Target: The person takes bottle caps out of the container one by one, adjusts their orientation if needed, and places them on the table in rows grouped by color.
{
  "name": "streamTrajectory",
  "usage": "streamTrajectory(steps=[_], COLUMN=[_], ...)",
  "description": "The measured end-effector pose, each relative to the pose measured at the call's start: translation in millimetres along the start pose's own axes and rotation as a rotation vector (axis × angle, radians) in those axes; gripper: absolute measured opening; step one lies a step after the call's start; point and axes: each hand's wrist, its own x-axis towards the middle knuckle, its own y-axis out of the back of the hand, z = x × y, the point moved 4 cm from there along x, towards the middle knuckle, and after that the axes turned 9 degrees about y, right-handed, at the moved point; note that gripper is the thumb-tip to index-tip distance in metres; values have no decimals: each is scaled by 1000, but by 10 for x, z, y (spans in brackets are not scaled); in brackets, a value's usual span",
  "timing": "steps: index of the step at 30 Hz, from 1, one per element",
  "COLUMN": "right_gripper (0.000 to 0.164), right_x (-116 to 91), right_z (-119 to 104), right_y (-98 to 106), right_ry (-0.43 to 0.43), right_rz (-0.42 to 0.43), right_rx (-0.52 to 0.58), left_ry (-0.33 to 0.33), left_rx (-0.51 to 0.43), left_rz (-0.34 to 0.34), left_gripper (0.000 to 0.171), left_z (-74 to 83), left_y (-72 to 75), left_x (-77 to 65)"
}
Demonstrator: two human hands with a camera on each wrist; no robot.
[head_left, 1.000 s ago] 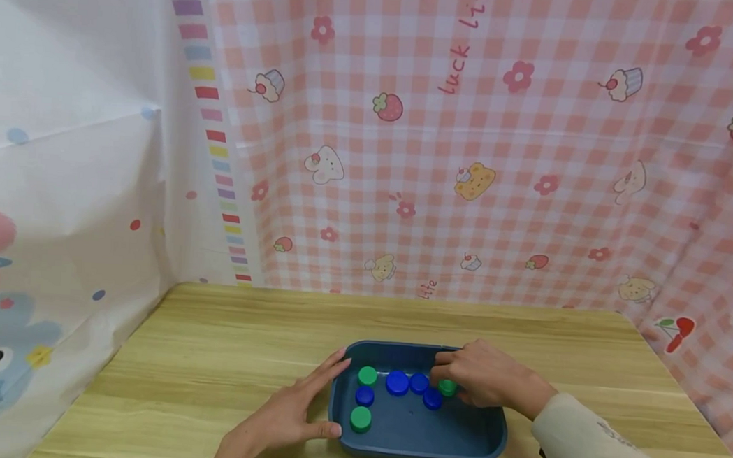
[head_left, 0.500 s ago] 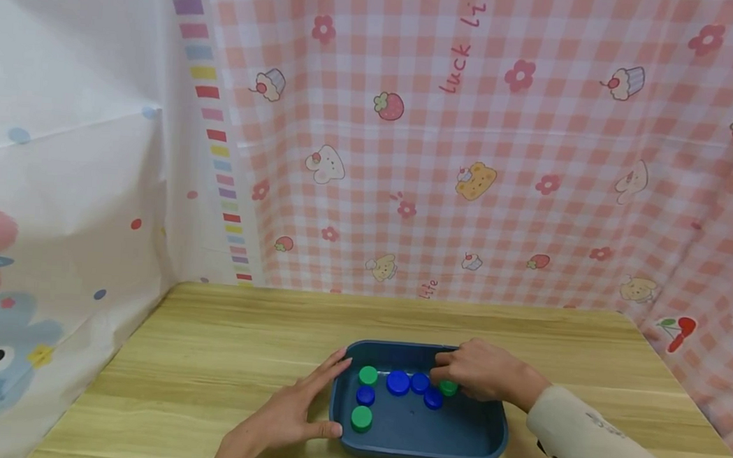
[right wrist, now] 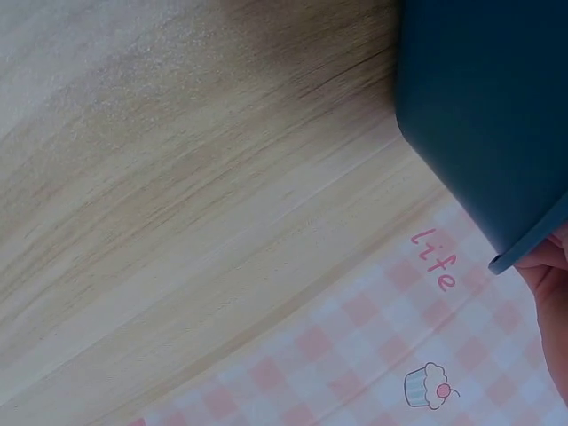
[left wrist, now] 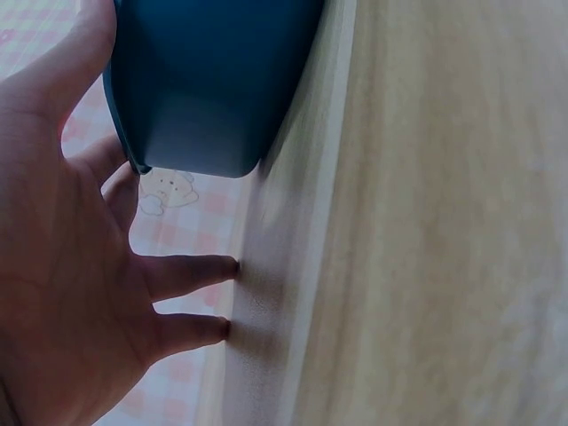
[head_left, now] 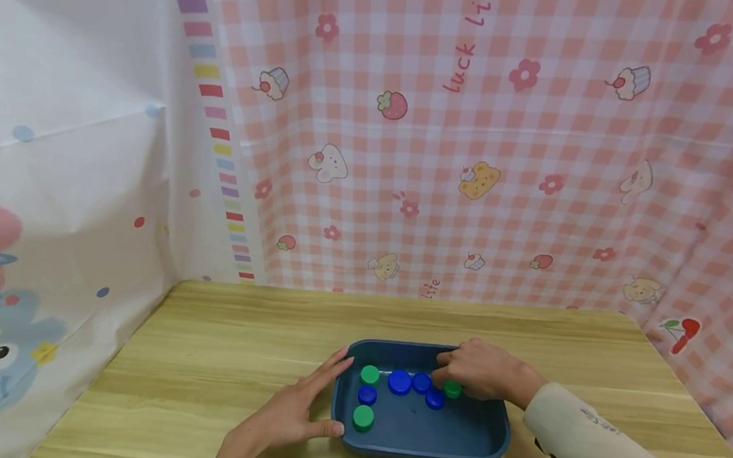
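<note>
A dark blue plastic tray point(head_left: 416, 448) stands on the table with several green and blue bottle caps in it. My left hand point(head_left: 289, 410) has its fingers spread at the tray's left end, thumb and fingertips at the rim. In the left wrist view the hand point(left wrist: 80, 266) shows two fingers stretched toward the table. My right hand point(head_left: 484, 371) reaches over the tray's back right, fingers curled down at a green bottle cap point(head_left: 453, 389), partly covering it. Beside that cap lie a blue cap point(head_left: 435, 399), a second blue cap point(head_left: 421, 383) and a larger blue cap point(head_left: 399, 382).
Along the tray's left side are a green cap point(head_left: 369, 375), a blue cap point(head_left: 367, 395) and another green cap point(head_left: 363, 418). The wooden table point(head_left: 221, 339) reaches back to a pink checked cloth point(head_left: 355, 207); a white printed cloth point(head_left: 79, 190) hangs on the left.
The right hand keeps working at the green bottle cap, which shows a little farther right from under the fingers. The left hand stays at the rim; the head view shifts slightly.
</note>
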Motion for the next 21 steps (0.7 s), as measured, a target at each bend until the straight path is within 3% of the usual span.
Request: streamTrajectory(steps=[10,21], right_gripper=[23,28], right_x=[-5,-95], right_z=[-20,-126], right_y=[79,389], right_ry=[-29,-68], right_rz=[-21,-7], right_rx=[29,77], left_ry=[-7,-3], left_rx=[6,0], left_rz=[4,0], left_gripper=[86,86], left_z=[6,-7], left_y=[8,0], left_x=[-3,-1])
